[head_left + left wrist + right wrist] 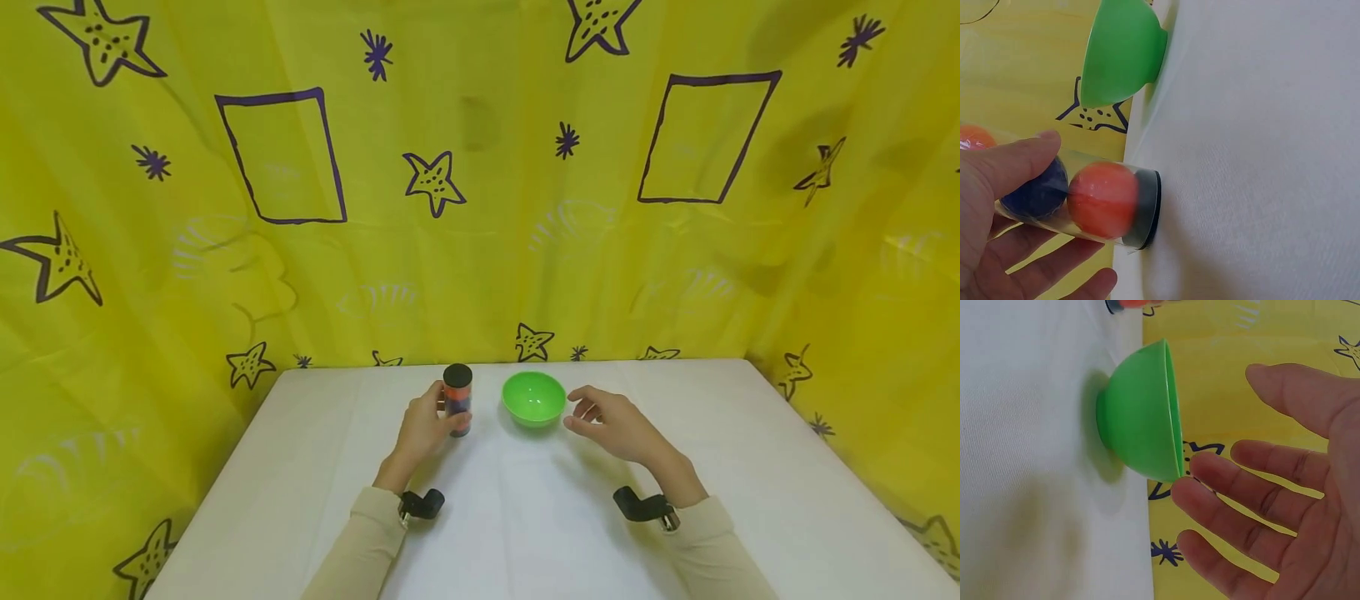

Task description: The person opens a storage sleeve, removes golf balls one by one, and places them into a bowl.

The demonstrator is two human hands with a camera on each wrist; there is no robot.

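Observation:
My left hand [426, 427] grips a clear tube [458, 400] with a black cap on top, its thumb on the near side. Inside the tube, the left wrist view shows an orange ball [1104, 200] at the bottom and a dark blue ball [1038, 192] above it. The tube stands upright, its dark base at or just over the white cloth; contact is hard to tell. To its right a green bowl [534, 400] sits upright on the table. Beside the bowl's right rim is my right hand [617, 425], fingers loosely bent and holding nothing.
A white cloth covers the table [510, 525]. Behind it and at both sides hangs a yellow curtain [495, 275] with drawn stars and frames. A black wrist mount [423, 503] sits on the left wrist, another mount [641, 505] on the right.

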